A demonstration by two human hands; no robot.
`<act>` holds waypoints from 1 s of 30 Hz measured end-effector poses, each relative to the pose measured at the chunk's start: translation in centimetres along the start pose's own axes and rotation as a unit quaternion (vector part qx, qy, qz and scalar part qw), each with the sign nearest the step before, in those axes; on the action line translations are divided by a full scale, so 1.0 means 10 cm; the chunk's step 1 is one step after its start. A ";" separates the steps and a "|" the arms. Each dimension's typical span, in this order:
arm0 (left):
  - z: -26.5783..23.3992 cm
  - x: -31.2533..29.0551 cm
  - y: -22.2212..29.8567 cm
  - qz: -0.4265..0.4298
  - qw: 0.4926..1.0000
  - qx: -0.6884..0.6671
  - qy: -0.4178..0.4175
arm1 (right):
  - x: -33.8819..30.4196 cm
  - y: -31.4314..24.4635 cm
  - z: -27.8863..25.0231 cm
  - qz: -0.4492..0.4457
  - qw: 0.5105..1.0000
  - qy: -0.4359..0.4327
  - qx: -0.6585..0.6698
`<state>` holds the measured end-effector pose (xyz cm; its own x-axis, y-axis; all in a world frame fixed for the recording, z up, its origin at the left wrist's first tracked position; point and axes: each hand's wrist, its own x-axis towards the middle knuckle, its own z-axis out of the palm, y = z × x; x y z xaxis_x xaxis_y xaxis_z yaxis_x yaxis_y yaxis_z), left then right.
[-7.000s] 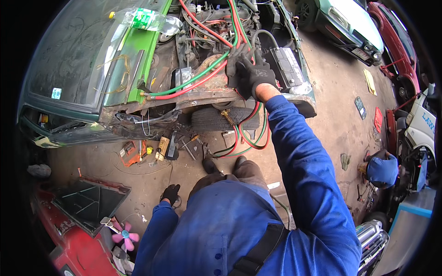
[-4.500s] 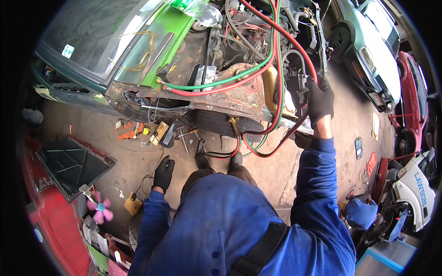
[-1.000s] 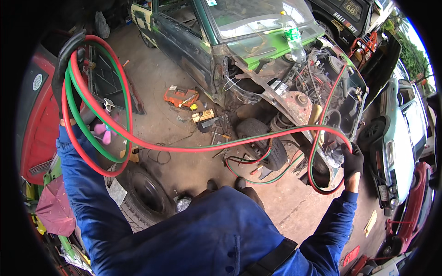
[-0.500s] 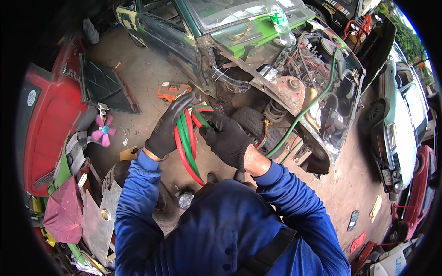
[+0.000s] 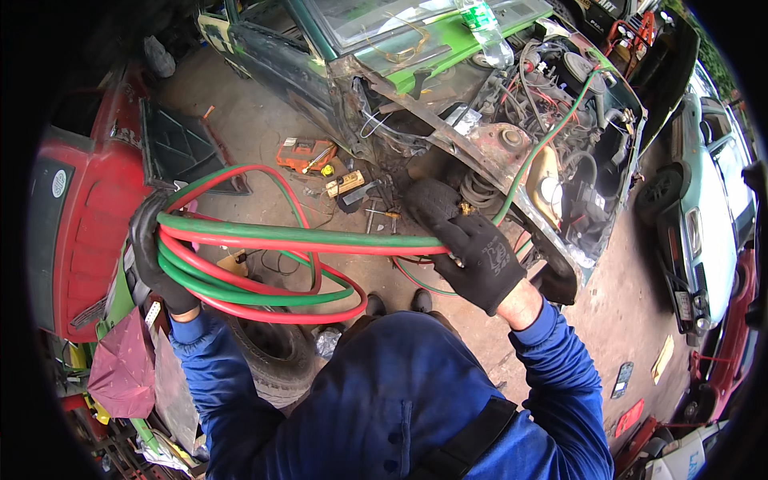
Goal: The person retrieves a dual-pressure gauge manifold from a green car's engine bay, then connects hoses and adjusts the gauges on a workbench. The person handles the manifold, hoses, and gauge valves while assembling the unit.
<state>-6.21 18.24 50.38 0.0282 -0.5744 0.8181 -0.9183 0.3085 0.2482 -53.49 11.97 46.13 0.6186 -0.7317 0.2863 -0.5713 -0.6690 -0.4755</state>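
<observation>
A red-and-green twin hose [image 5: 320, 240] hangs in loose coils between my hands, both in black gloves. My left hand [image 5: 156, 256] is closed around the coils at their left end, beside the red car body. My right hand [image 5: 476, 256] grips a stretch of the hose drawn nearly straight across to the right, close to the front wheel well of the dismantled green car [image 5: 496, 152]. A brass fitting [image 5: 466, 209] shows just beyond the right glove. From near there, a green length of hose [image 5: 532, 156] runs up over the fender into the engine bay.
An orange tool case [image 5: 304, 154], a yellowish block [image 5: 344, 183] and scattered tools lie on the floor ahead. A tyre [image 5: 268, 352] lies by my left forearm. A red car body [image 5: 96, 216] stands left; a pale car [image 5: 696, 216] stands right. A plastic bottle [image 5: 484, 32] rests on the green car.
My hands have moved wide apart, left hand leftward and right hand rightward. The hose, bunched small between them before, has opened into large loops with one stretch pulled out straight.
</observation>
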 end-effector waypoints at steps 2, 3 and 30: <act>-0.43 0.06 -0.03 -0.044 0.995 -0.032 0.084 | -0.09 0.43 -0.19 0.058 0.996 0.049 -0.046; -0.66 0.10 -0.07 -0.079 0.987 -0.076 0.121 | -0.11 0.65 -0.24 0.095 0.992 0.067 -0.044; -3.43 -0.80 -0.15 -0.076 0.924 0.320 0.196 | 1.05 4.26 -3.10 0.199 0.853 0.373 -0.306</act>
<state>8.48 48.37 61.26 0.2025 -0.2161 0.9552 -0.9338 -0.3364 0.1218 -88.03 -28.20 54.65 -0.0748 -0.6435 0.7618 -0.9720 -0.1234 -0.1998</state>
